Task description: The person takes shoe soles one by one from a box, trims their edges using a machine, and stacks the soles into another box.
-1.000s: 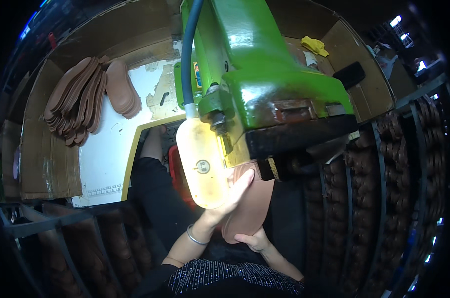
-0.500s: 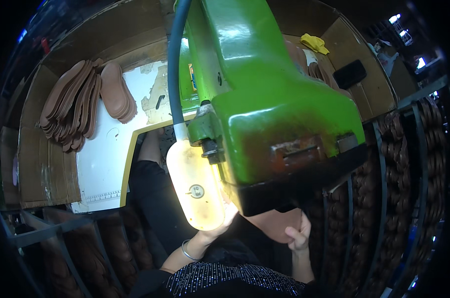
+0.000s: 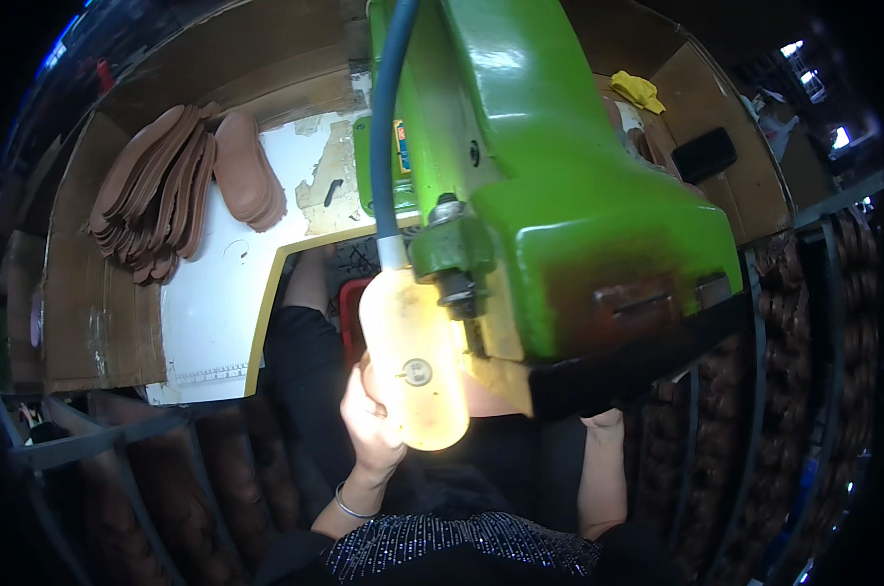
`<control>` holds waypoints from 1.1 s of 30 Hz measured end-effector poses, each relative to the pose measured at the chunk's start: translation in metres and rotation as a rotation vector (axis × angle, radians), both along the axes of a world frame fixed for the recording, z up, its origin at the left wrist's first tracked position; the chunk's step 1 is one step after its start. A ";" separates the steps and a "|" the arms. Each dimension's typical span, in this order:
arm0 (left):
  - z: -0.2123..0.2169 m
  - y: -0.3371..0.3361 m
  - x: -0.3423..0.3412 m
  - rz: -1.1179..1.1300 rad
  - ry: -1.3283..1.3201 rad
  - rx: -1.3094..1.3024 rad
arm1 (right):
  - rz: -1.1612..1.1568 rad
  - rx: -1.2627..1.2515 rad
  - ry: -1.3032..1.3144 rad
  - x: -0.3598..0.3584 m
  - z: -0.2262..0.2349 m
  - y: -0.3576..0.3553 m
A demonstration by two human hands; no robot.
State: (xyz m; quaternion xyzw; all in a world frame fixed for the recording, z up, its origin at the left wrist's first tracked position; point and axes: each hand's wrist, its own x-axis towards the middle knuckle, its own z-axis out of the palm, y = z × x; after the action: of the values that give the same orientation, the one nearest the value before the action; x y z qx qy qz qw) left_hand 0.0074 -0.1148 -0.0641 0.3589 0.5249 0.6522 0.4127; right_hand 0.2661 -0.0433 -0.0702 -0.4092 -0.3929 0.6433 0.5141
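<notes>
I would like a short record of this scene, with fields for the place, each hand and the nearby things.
place: workbench with a green machine overhead
left hand: left hand raised beside a yellowish plastic cover; contact cannot be told
right hand: right hand mostly hidden under the machine's dark lower edge
nearby: stack of brown shoe soles on the bench, blue hose, yellow cloth

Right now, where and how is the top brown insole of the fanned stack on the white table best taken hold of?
Judging by the view: take the rightmost insole at its rounded lower end, which overhangs the table, coming from the right, where nothing overlaps it. The other soles lean against its left edge, so that side looks blocked.
</notes>
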 end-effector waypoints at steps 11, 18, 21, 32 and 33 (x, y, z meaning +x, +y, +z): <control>-0.004 0.015 -0.003 0.146 -0.375 0.038 | 0.016 0.018 -0.184 -0.001 -0.041 -0.064; -0.002 0.029 -0.030 0.168 -0.943 -0.068 | -0.157 -0.099 0.036 0.020 -0.047 -0.103; -0.019 0.020 -0.087 0.275 -0.699 0.126 | -0.229 -0.111 0.125 0.025 -0.043 -0.109; 0.004 0.019 0.041 -0.313 -0.089 -0.130 | -0.069 -0.230 0.209 -0.012 -0.068 -0.122; 0.002 0.025 0.043 -0.317 -0.090 -0.122 | -0.025 -0.252 0.217 -0.014 -0.070 -0.127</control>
State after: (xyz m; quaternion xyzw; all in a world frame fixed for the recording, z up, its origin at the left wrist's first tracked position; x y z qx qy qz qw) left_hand 0.0502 -0.0902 -0.0620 0.3821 0.4813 0.5614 0.5542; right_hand 0.2524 -0.1706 -0.1403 -0.4033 -0.2462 0.7216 0.5060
